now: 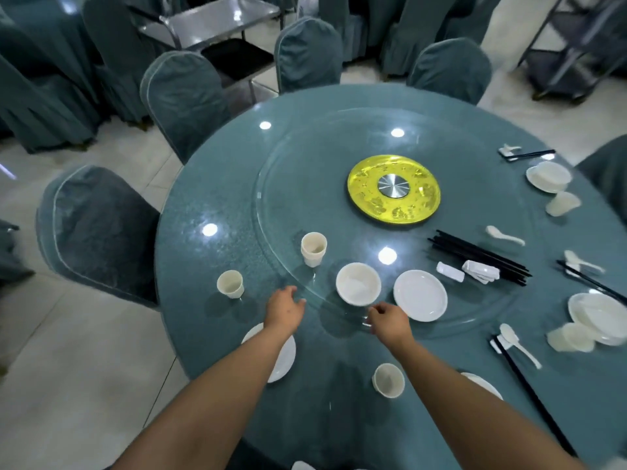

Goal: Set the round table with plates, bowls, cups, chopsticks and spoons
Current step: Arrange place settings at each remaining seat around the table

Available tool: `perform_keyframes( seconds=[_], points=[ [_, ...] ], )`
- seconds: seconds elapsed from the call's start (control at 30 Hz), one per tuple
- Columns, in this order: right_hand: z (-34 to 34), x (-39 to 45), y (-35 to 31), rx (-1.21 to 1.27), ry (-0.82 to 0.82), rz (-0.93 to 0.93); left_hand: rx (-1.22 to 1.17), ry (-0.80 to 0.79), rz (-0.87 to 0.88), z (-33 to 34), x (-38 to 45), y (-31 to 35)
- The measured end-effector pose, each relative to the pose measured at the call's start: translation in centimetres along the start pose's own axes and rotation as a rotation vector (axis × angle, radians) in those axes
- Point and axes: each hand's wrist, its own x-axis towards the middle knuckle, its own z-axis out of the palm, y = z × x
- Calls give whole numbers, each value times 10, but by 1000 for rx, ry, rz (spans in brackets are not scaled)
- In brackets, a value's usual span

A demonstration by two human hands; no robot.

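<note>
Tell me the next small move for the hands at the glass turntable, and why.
Probably take the bowl off the turntable with the right hand and set it on the plate under the left forearm. Both hands are empty at the turntable's near edge, the bowl lies just ahead of the right hand, and that plate has no bowl, unlike the settings at right.

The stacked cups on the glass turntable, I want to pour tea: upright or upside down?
Upright: the stacked cups show an open mouth facing up, standing on the glass turntable.
</note>
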Motion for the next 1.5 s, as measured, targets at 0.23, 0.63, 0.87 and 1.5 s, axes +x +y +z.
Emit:
perform_keyframes(
  seconds=[0.23, 0.63, 0.87, 1.5],
  points=[
    [-41, 17, 1, -5, 39, 20, 348, -185, 271, 31, 20, 72],
    [-73, 50, 30, -3, 72, 111, 684, -339, 316, 91, 52, 126],
    [-78, 57, 45, 25, 101, 165, 629, -328, 305, 102, 56, 130],
    [-74, 44, 40, -1, 157, 102, 503, -292, 371, 70, 34, 134]
  ],
)
